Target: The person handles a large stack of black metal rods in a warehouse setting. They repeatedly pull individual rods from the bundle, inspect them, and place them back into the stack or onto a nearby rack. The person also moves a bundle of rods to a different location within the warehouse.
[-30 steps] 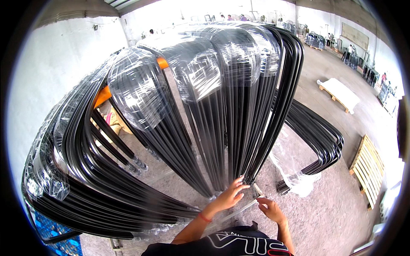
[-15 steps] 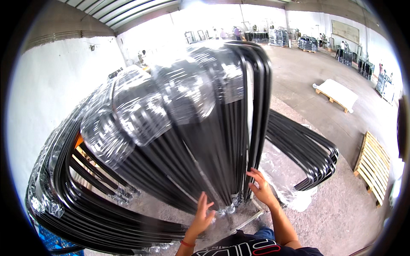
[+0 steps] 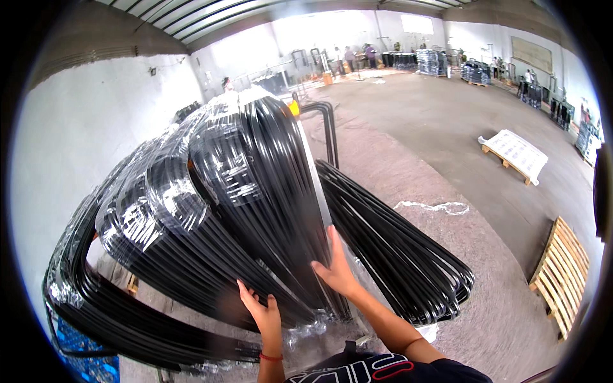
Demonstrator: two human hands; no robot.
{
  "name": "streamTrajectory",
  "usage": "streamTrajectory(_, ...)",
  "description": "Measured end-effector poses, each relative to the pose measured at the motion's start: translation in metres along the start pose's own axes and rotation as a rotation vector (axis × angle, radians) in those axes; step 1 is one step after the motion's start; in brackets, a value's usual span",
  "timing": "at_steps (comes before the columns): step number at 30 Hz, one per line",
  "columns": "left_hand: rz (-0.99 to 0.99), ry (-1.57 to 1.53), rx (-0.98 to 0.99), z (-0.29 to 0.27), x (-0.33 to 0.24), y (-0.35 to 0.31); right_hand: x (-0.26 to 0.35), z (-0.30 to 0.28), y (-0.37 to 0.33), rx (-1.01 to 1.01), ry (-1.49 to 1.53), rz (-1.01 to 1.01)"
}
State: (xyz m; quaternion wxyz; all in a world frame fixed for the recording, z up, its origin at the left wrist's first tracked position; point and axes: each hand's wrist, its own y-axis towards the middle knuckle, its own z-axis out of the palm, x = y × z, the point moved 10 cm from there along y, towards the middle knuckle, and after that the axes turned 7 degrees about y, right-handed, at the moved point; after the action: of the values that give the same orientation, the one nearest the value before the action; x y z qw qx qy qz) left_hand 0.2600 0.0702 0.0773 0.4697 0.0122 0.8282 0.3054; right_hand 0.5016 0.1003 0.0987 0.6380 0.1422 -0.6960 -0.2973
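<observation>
A big stack of black U-shaped metal tubes point(image 3: 268, 159) leans in front of me, several bundles side by side. Clear plastic film point(image 3: 223, 163) wraps their bent upper ends. My left hand point(image 3: 262, 309) is at the lower front of the stack, fingers apart, nothing held; whether it touches the tubes I cannot tell. Near the stack's right side my right hand point(image 3: 337, 271) is spread, thumb away from the fingers, also holding nothing. Right of it, a loose pile of black bent tubes point(image 3: 396, 249) lies slanting on the floor.
At the right are a bare wooden pallet point(image 3: 560, 271) and a low pallet topped by a white sheet point(image 3: 518, 153). White strapping point(image 3: 434, 207) lies on the floor. A blue crate point(image 3: 86, 357) stands lower left, a white wall point(image 3: 96, 140) beyond. People and more stacks are far back.
My view has shifted, and the stack's right end now appears further left and lower. More of the loose tube pile shows. My right hand has moved left and up, my left hand left.
</observation>
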Motion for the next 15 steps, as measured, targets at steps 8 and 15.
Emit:
streamTrajectory(8, 0.065, 0.104, -0.154, -0.009, -0.018, 0.017, 0.001, 0.008, 0.014, -0.212, -0.060, -0.049)
streamTrajectory(15, 0.182, 0.219, -0.237, -0.018, -0.048, 0.018, -0.004, 0.007, 0.017, -0.252, -0.219, -0.023)
